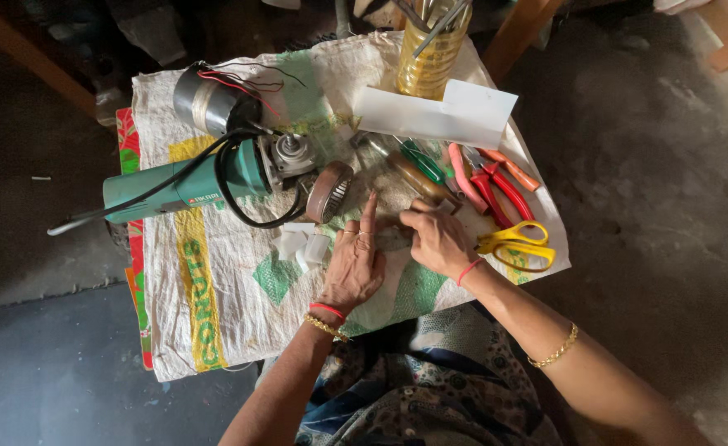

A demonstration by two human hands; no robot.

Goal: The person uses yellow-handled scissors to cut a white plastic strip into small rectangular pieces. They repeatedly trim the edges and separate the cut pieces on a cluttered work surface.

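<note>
Small part: a dark little piece (445, 207) sits at the fingertips of the right hand, just near of the screwdriver handles, at the middle of the sack; too small to tell what kind of part it is
Right hand: the right hand (437, 240) is curled, thumb and fingers pinched on the small part; a red thread circles the wrist, a gold chain sits further up the forearm
Left hand: the left hand (354, 266) lies flat on the cloth just left of the right hand, index finger stretched far-ward, gripping nothing; rings on the fingers, a red bangle and a gold bracelet at the wrist
Just left of the hands: a few small white plastic pieces (302, 244) on the sack
Far of the left hand: a round ribbed fan disc (329, 192) leaning beside the green angle grinder (190, 188), whose black cord (240, 186) loops around its body; a grey motor core (207, 101) with red and black wires lies further off
Right of the hands: screwdrivers (418, 165), red-handled pliers (496, 192), yellow scissors (519, 244)
Far edge: a yellowish jar (430, 62) holding tools; a white folded card (438, 116) against it
Underneath: a white woven sack (215, 281) with green and yellow print, spread over a dark floor (653, 165)
</note>
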